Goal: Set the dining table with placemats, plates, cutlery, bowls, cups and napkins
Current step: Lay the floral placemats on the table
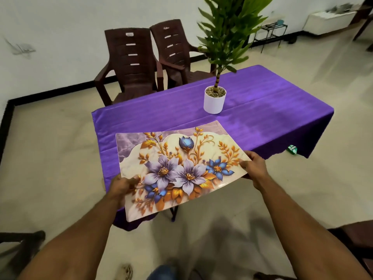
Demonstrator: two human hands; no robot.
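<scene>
Two bare forearms reach forward from the bottom of the view. Left hand [123,185]: fingers curled closed on the left short edge of the placemat [179,168], thumb on top. Right hand [254,165]: closed on the right short edge, thumb on the printed face. Placemat: rectangular, glossy, printed with purple and blue flowers and gold leaves on a marbled ground; held over the near end of the tabletop [262,110], its near corner overhanging the edge; whether it touches the purple cloth cannot be told. White pot [214,102] with a green plant [228,27]: upright, mid-tabletop, beyond the placemat. Two brown plastic chairs [129,65]: at the far side. No legible writing.
</scene>
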